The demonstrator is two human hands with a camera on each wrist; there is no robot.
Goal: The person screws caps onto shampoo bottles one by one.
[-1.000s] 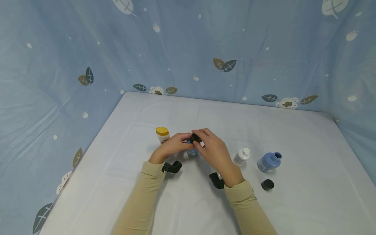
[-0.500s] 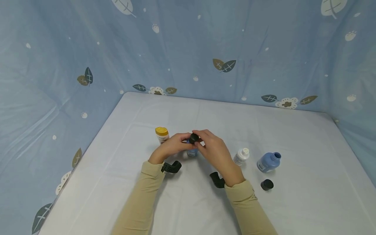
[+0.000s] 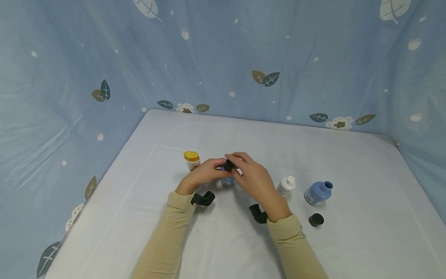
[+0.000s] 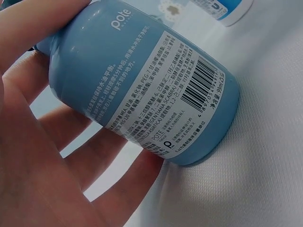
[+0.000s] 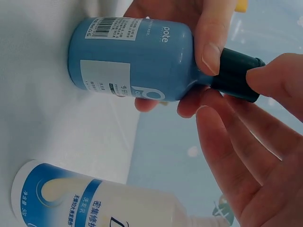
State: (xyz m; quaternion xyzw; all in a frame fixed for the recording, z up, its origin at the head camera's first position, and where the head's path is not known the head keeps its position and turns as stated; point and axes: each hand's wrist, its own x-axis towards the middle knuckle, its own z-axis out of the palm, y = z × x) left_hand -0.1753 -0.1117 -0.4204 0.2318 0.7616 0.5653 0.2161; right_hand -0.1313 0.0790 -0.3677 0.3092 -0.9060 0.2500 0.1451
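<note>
Left hand (image 3: 206, 171) grips the bottle (image 3: 227, 181); right hand (image 3: 255, 178) pinches its cap (image 3: 228, 166) at twelve o'clock, best turned squarely, I judge.

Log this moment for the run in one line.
Left hand: holds blue bottle; right hand: pinches black cap at bottle's top; nearby: second blue bottle uncapped, loose black lid

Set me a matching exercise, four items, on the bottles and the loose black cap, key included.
1. Left blue bottle
2. Right blue bottle
3. Loose black cap
4. Yellow-capped bottle

A. Uncapped, mouth open
B. Leftmost of all the bottles
C. Gripped by the left hand
D. Lowest of these four in head view

Pairs: 1-C, 2-A, 3-D, 4-B
</note>
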